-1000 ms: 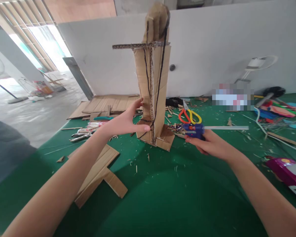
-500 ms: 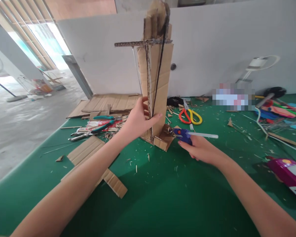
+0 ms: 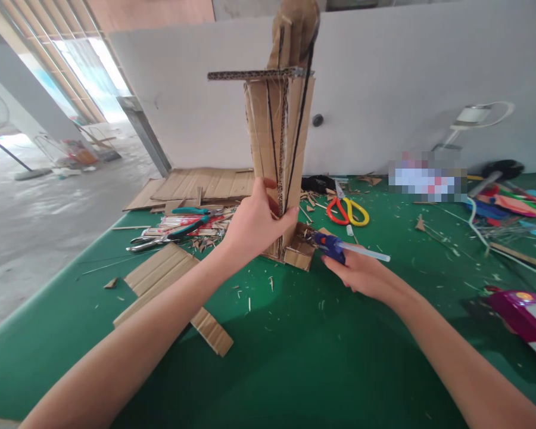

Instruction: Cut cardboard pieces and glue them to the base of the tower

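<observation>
A tall cardboard model (image 3: 261,131) stands upright on the green table, with black cords running down its side and a flat cardboard strip (image 3: 245,75) jutting left near the top. My left hand (image 3: 261,217) grips its lower part, thumb on the near right side and fingers round the left. A blue hot glue gun (image 3: 330,245) with a clear glue stick at its back sits in my right hand (image 3: 357,271). Its nozzle points left at the small cardboard box-like base (image 3: 300,253) of the model; whether it touches is hard to tell.
Red-and-yellow scissors (image 3: 348,211) lie right of the model. To the left are pliers (image 3: 174,232), thin sticks, cardboard sheets (image 3: 201,183) and cut pieces (image 3: 212,330). At the right edge are a magenta device (image 3: 520,316), a white cable (image 3: 473,220) and coloured scraps.
My left hand has turned the cardboard model, so its left face shows more and its top leans less. The glue gun stays at the base, its rear end tipped slightly lower.
</observation>
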`<state>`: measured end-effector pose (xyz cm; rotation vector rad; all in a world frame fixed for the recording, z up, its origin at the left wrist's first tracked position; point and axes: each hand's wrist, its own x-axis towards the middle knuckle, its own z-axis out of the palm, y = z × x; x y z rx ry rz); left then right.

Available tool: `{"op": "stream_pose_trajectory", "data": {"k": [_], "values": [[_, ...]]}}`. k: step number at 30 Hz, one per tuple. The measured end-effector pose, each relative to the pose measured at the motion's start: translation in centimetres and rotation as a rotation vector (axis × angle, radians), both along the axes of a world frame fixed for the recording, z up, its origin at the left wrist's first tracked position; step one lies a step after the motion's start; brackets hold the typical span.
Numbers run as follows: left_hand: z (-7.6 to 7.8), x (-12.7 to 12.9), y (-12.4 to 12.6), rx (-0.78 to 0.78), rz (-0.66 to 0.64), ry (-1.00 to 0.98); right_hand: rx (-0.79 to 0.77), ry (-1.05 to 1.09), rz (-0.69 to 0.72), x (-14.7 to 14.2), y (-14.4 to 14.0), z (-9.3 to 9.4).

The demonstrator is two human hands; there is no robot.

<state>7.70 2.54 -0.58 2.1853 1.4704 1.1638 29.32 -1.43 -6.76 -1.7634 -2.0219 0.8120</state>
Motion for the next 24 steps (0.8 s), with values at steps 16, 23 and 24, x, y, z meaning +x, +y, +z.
{"op": "stream_pose_trajectory", "data": {"k": [16,23,24], "values": [[-0.11,-0.10,0.01,0.001,0.007,0.014,0.201,-0.116,0.071,-0.80,0.55,-0.16],[-0.03,-0.07,-0.04,-0.010,0.009,0.024,0.290,-0.130,0.028,-0.91,0.38,-0.28],[-0.03,-0.07,-0.04,-0.012,0.008,0.026,0.300,-0.119,0.022,-0.92,0.39,-0.29]]}}
